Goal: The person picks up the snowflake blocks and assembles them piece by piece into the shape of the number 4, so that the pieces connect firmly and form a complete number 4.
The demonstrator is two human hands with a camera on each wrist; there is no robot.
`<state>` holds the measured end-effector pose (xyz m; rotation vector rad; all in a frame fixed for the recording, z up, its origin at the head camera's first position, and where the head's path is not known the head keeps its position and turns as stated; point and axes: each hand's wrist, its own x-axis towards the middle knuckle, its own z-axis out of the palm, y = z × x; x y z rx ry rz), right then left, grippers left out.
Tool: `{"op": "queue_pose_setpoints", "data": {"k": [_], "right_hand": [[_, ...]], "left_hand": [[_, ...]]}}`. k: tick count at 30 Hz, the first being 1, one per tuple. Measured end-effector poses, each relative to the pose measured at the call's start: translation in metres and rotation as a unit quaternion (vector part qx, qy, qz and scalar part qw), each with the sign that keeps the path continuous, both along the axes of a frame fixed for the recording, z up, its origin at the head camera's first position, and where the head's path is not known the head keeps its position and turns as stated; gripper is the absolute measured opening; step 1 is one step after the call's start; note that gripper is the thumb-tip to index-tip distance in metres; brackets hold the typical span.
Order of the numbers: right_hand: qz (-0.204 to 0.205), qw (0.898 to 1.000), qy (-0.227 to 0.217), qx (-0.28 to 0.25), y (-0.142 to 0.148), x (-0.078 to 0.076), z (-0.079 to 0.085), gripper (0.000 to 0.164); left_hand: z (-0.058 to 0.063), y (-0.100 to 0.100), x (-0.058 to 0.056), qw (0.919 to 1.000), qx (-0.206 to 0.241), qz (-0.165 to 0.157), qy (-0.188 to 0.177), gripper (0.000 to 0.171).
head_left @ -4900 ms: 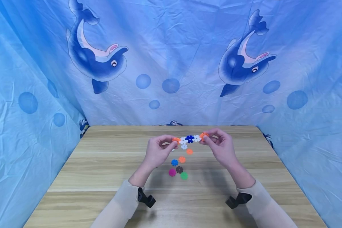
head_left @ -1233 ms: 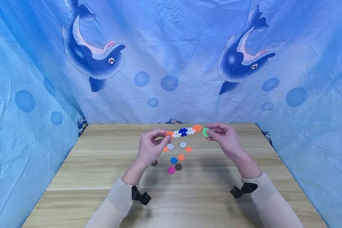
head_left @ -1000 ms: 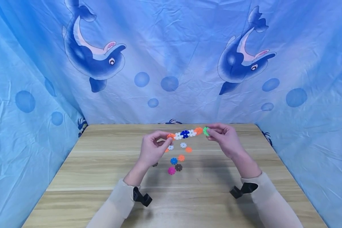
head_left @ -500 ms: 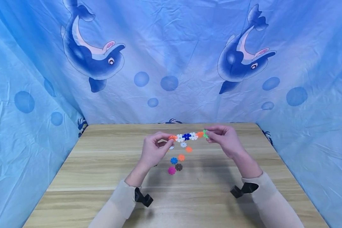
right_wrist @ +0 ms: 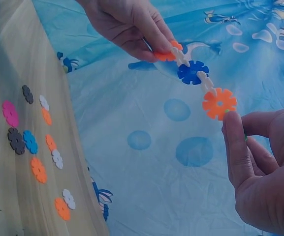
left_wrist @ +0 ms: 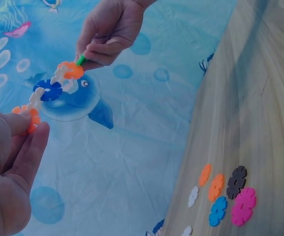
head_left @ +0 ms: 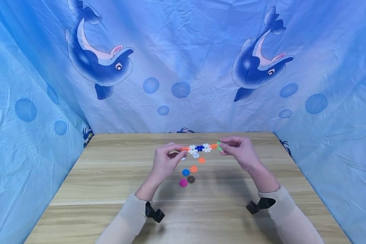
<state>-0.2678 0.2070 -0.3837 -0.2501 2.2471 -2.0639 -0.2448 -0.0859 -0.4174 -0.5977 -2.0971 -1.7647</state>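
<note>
A short chain of notched plastic snowflake discs is held up over the table between both hands. Its dark blue disc (head_left: 199,148) sits in the middle with a white disc (head_left: 206,147) on either side. My left hand (head_left: 167,161) pinches the orange disc (left_wrist: 32,119) at the left end between thumb and fingers. At the other end, my right hand (head_left: 242,154) pinches a green disc (head_left: 219,146), right at the edge of the second orange disc (right_wrist: 219,103). Fingers mostly cover the green disc in the right wrist view; in the left wrist view it appears edge-on.
Loose discs lie on the wooden table (head_left: 109,203) below the hands: pink (head_left: 183,183), dark brown (head_left: 190,179), blue (head_left: 185,173), plus several orange and white ones. A blue dolphin-print cloth (head_left: 183,51) surrounds the table at the back and sides.
The right hand let go of the chain's orange end and took the green disc from the table. The gap between green disc and chain has closed, and the chain has turned slightly.
</note>
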Motion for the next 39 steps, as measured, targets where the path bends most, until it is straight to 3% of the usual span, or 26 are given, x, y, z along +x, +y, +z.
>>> {"op": "queue_pose_setpoints", "data": {"k": [14, 22, 29, 35, 39], "right_hand": [[0.0, 1.0, -0.001, -0.009, 0.0, 0.0, -0.004, 0.028], [-0.009, 1.0, -0.01, -0.015, 0.0, -0.002, -0.009, 0.021], [-0.018, 1.0, -0.004, -0.017, 0.0, -0.003, -0.013, 0.03], [-0.026, 0.999, -0.007, -0.034, -0.001, -0.004, -0.015, 0.034], [-0.027, 0.998, -0.013, -0.061, -0.001, -0.004, -0.016, 0.028]], "left_hand": [[0.0, 0.0, 0.001, 1.0, -0.006, 0.002, 0.004, 0.01], [-0.002, 0.001, 0.0, 1.0, -0.006, 0.0, 0.007, 0.011], [-0.001, 0.003, -0.002, 0.9998, -0.019, 0.004, 0.008, 0.009], [0.0, 0.004, -0.003, 0.9995, -0.027, 0.011, 0.012, 0.009], [0.002, 0.005, -0.002, 0.9991, -0.035, 0.01, 0.021, 0.009]]}}
